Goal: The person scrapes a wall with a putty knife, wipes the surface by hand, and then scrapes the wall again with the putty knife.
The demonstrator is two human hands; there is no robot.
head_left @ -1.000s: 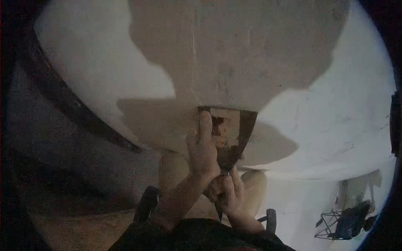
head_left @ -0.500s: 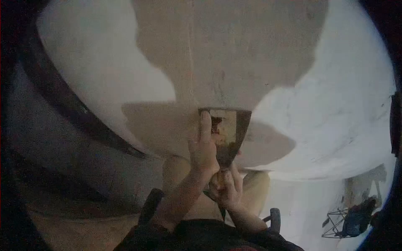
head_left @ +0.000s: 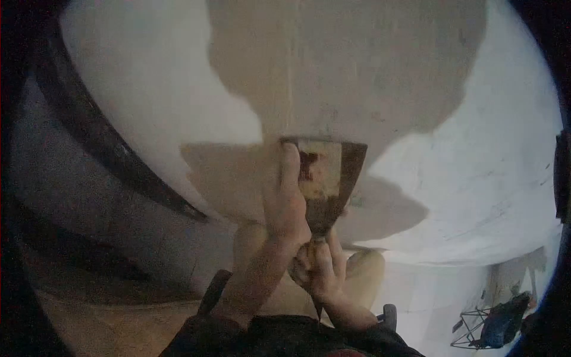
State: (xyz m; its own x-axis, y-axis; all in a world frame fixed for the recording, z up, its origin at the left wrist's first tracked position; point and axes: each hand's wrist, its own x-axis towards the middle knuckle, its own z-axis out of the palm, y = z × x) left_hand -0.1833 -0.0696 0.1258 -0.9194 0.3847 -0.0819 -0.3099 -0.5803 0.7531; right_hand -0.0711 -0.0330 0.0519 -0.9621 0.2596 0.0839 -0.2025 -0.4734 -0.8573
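A wide, flared scraper (head_left: 351,169) with a pale label and dark marks on its blade lies against the wall surface (head_left: 357,77), its broad edge pointing away from me. My right hand (head_left: 324,265) is wrapped round its handle, near the narrow end of the blade. My left hand (head_left: 288,196) rests along the left side of the blade, fingers pressed on it and stretched toward the broad edge. Greyish-brown patches cover the middle of the white surface, round the tool.
My bent knees (head_left: 366,271) show below the surface. Dark armrests (head_left: 389,315) stand at either side of me. A dark curved band (head_left: 119,154) runs down the left. At the lower right is a dark object with a thin metal frame (head_left: 505,321).
The scraper's broad edge and my left hand have moved slightly up in the view. The surface has shifted a little to the right. Both hands keep their hold.
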